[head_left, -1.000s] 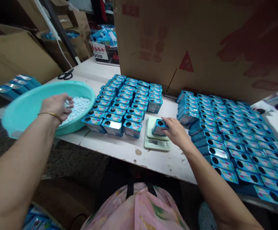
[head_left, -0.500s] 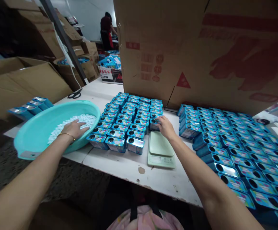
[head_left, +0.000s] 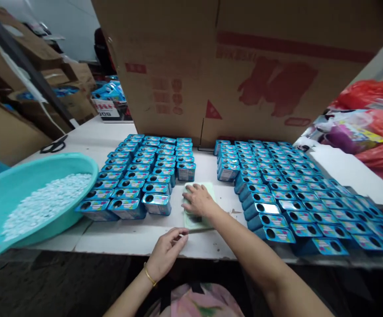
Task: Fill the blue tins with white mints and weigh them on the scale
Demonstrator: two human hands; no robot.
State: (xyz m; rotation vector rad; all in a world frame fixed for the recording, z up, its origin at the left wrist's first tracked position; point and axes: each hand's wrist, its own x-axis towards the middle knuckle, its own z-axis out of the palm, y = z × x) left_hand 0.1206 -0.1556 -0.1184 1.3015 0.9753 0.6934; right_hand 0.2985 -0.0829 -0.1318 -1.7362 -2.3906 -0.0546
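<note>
**Both hands at the scale**

Head view. Right hand [head_left: 196, 200] lies flat on the green scale [head_left: 208, 191], fingers spread and gripping nothing; it seems to pin the scale down. Left hand [head_left: 167, 252], loosely curled, touches the scale's near edge (grip or not, cannot tell). The scale sits on the worktop [head_left: 128, 235] between two blocks of blue tins [head_left: 138, 176], holes up, contents unseen. Teal basin [head_left: 3, 189] at left holds white tablets [head_left: 42, 204], likely kept within reach.
</note>
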